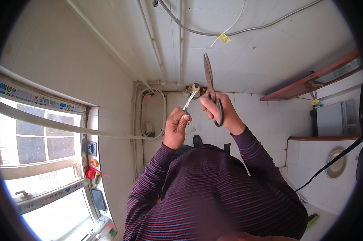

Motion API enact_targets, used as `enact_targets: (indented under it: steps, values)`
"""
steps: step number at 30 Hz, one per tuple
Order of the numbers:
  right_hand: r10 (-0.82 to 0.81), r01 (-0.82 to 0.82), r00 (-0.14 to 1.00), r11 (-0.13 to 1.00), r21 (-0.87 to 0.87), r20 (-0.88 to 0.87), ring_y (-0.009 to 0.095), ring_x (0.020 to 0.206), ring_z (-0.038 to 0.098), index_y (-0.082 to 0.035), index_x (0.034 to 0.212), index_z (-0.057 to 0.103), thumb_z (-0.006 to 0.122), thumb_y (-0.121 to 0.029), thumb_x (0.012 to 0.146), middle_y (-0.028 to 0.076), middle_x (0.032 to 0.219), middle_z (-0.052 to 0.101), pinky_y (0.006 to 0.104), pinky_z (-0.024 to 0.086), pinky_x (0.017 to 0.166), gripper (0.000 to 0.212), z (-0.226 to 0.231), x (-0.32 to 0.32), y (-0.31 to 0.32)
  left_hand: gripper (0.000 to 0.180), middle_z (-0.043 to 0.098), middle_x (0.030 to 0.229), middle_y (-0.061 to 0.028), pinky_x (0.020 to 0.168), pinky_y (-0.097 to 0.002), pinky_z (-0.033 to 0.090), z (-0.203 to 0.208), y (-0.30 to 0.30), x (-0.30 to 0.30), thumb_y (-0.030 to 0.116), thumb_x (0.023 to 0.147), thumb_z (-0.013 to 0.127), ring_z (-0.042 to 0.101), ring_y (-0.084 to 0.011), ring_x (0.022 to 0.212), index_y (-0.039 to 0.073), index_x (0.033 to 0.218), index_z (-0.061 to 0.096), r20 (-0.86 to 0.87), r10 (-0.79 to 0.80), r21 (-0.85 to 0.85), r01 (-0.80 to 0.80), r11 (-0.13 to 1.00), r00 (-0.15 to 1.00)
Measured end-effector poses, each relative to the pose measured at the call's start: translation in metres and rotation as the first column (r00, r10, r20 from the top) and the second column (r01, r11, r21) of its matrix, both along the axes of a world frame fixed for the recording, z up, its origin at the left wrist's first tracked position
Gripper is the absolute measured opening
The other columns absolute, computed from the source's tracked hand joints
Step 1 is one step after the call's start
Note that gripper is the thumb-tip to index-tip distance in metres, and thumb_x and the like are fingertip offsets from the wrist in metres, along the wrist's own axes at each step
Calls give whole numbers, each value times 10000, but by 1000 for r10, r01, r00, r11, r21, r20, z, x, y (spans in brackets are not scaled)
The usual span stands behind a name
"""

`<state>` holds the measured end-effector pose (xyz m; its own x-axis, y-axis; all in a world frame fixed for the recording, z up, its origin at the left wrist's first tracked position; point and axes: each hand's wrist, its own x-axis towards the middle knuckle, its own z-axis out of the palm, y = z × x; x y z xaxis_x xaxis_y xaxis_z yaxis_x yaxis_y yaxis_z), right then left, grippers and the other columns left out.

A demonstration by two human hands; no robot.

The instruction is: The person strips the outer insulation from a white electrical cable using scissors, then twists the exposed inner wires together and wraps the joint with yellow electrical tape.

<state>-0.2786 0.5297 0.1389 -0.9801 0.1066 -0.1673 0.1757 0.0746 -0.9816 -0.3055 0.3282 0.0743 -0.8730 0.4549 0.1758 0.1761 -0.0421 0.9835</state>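
My left hand (176,124) is closed, thumb against fingers, around a thin cable (189,100). White strands of it stick up from the fingertips, and a short blue piece shows right at the grip. Close beside it, my right hand (225,112) grips a pair of scissors (209,74) by the black looped handle. The long, rusty-looking blades point up and away, and lie almost together. They do not touch the cable as far as I can see.
Several small containers (195,88) stand on the floor by the far wall. A white pipe (69,127) crosses on the left before the window (45,132). A grey hose (197,33) and a tagged white cable (233,24) hang ahead. On the right are a reddish-brown door (306,82) and a basin (336,164).
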Motion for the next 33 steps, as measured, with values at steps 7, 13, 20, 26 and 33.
enact_targets:
  steps: [7,13,20,26,33]
  values:
    - [213,-246,968,911,329,134,294,858,614,71,1059,602,673,-268,918,201,911,614,388,487,804,374,-33,69,22,304,530,809,-68,724,-310,421,-2,17,-1,231,1036,569,507,-189,772,2,843,624,-114,43,-26,-46,999,993]
    - [292,-328,943,897,295,160,304,848,619,73,1095,609,661,-275,926,216,908,622,387,486,793,391,-26,72,25,207,567,844,-117,707,-347,456,6,31,4,135,996,603,551,-256,766,-20,862,633,-209,-52,-115,28,993,977]
    - [369,-405,887,911,81,276,192,885,579,61,1098,603,602,-238,950,138,944,617,328,482,833,334,-16,72,31,142,581,876,-147,697,-363,469,6,39,6,72,973,622,557,-296,756,-28,874,637,-366,-81,-200,6,980,927]
    - [338,-374,906,921,108,254,113,641,453,13,867,572,573,-170,876,32,691,495,297,409,600,183,-12,76,27,167,571,866,-129,701,-349,460,11,34,3,89,988,614,548,-272,756,-24,867,635,-298,-160,-184,108,977,941]
    - [282,-316,944,922,223,174,85,608,454,-6,784,594,602,-155,889,11,641,518,300,405,574,182,-22,82,23,323,515,790,-44,691,-305,392,23,24,-6,256,1033,573,477,-164,740,-6,869,666,-69,-263,-30,262,965,962]
